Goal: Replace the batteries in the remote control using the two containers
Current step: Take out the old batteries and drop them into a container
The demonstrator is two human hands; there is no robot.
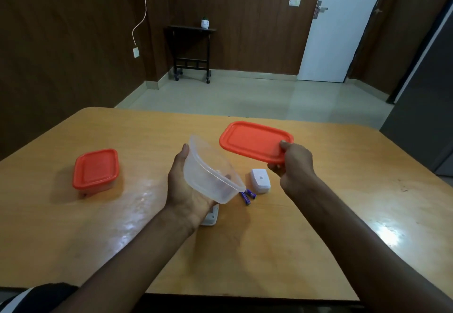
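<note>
My left hand [182, 190] holds a clear plastic container [210, 173] tilted to the right above the table, its mouth facing down and right. Purple batteries [247, 196] lie on the table just below its rim. My right hand [294, 163] grips an orange lid [255, 141] by its near right corner, held flat above the table. A white battery cover [260, 180] rests beside the batteries. The white remote control [211, 217] lies mostly hidden under my left wrist. A second container with an orange lid [96, 170] stands closed at the left.
The wooden table [318, 227] reaches to the near edge at the bottom. Beyond it are a tiled floor, a small dark side table [191, 50] against the brown wall, and a white door [343, 23] at the right.
</note>
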